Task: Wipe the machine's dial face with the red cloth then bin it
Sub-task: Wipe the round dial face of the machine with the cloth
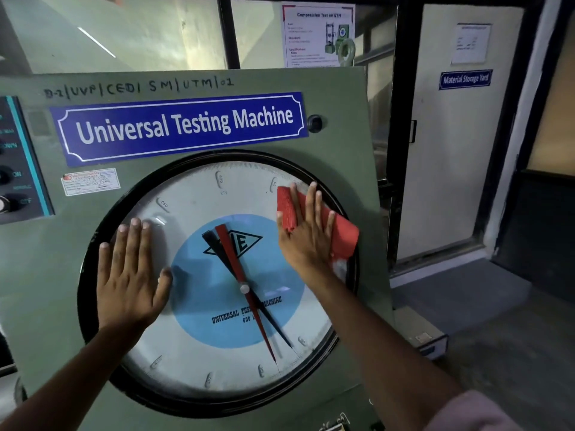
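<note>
Dial face: red cloth under right hand

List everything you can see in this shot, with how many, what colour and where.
Machine panel: one, grey-green, filling the left and centre.
Dial face: one, white with a blue middle, black rim, centre.
Pointers: two, red and black, on the dial.
Nameplate: one, blue, above the dial.
Cloth: one, red, dial's upper right.
Poster: one, white, top centre.
Door: one, cream, right.
Left hand: flat on the dial, bare.
Right hand: flat on the cloth.
</note>
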Available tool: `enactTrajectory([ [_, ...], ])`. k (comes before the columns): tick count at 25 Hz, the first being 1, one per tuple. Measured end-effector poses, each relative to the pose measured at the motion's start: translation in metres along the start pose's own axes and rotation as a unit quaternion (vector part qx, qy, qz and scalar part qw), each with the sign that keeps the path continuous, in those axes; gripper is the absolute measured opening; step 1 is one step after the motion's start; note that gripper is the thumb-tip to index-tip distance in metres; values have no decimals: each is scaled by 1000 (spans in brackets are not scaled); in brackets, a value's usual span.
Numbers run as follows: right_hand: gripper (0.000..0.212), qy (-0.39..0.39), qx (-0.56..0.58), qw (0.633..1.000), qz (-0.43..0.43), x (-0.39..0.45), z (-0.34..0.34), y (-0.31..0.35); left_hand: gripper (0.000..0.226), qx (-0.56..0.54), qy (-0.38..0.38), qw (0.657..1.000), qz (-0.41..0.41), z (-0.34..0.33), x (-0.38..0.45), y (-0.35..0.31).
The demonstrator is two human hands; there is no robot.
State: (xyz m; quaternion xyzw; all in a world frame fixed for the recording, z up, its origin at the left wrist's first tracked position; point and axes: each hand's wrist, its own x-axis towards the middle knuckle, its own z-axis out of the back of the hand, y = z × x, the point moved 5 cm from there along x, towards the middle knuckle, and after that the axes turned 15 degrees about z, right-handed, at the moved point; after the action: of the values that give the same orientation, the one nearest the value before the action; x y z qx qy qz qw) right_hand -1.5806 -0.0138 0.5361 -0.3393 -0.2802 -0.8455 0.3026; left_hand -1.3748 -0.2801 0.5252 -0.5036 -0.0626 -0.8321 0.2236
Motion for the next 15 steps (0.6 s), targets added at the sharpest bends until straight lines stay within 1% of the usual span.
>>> enactTrajectory([
  [2, 81, -15, 16, 1000, -20, -2, 2, -2, 84, 4, -3, 1000, -2, 0, 0, -2],
  [5, 76, 18, -5, 1000, -18, -44, -7, -4, 84, 5, -3, 1000, -6, 0, -1, 1],
  [6, 75, 31, -8, 999, -16, -44, -9, -8, 84, 4, -3, 1000, -5, 0, 0, 1],
  [8, 74, 40, 6, 999, -23, -18, -1, -11, 84, 9, 1, 1000, -5, -2, 1, 2],
  [10, 74, 26, 24, 998, -45, 11, 8, -9, 84, 8, -2, 1000, -7, -2, 0, 0],
  [11, 75, 21, 24, 998, -45, 11, 8, -3, 84, 13, -1, 1000, -2, -2, 2, 0],
  [12, 76, 22, 14, 999, -34, -1, 4, 5, 84, 17, 1, 1000, 2, -3, 2, 0],
  [14, 74, 30, -12, 999, 24, -44, -12, 25, 85, 14, -4, 1000, 1, -3, 0, 1],
  [15, 74, 38, -17, 998, 41, -52, -16, 30, 85, 13, -4, 1000, 2, -4, 0, 1],
])
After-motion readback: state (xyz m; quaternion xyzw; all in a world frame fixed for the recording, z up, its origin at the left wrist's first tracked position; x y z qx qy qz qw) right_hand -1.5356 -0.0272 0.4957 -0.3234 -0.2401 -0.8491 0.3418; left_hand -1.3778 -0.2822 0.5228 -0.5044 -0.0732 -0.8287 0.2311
